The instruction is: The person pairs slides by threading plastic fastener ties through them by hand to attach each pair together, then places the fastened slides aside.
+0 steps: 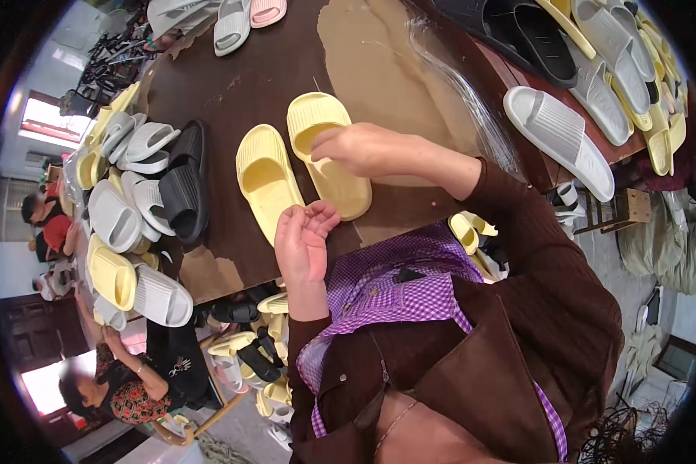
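Two yellow slide slippers lie side by side in front of me, toes pointing away: a left slipper (267,179) and a right slipper (314,113). My right hand (357,148) is over the opening of the right slipper, fingertips bent together at its strap edge. Anything between those fingertips is hidden. Beside the heels, my left hand (305,241) is turned palm up with loosely curled fingers and nothing visible in it. Its fingertips cover part of the left slipper's heel.
Piled grey, yellow and black slippers (116,215) line the table's left edge. More slippers (561,127) crowd the right side. Clear strands (468,93) trail over the brown tabletop (243,85). A person (135,387) sits at lower left; other people are farther back.
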Motion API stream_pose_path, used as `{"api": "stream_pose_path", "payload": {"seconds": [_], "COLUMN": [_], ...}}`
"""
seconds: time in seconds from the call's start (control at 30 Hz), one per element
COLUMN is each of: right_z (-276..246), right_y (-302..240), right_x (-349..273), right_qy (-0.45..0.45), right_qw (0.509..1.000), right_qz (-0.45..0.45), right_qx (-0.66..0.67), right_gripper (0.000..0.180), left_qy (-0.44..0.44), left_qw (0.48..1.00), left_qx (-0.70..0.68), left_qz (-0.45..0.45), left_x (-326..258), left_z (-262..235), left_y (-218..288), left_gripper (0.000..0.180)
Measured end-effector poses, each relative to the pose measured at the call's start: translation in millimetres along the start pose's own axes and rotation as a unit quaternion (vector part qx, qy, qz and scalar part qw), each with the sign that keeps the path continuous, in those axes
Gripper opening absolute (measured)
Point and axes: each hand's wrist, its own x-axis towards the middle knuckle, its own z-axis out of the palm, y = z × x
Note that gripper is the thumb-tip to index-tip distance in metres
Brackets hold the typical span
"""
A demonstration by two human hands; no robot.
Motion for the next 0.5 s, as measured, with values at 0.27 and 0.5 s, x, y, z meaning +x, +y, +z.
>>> {"api": "stream_pose_path", "payload": {"seconds": [0.27, 0.5], "right_z": [-22, 36], "right_y": [87, 171], "right_x": [51, 87], "right_qy": [0.126, 0.1], "right_qw": [0.973, 0.976], "right_qz": [0.19, 0.16], "right_qx": [0.031, -0.105], "right_gripper": [0.027, 0.024], "left_qy": [0.03, 0.053], "left_qw": [0.999, 0.998], "left_qx": [-0.011, 0.003], "left_qz": [-0.011, -0.026], "left_x": [23, 41], "left_z": [-1, -9], "left_y": [6, 29], "left_gripper": [0.01, 0.011]}}
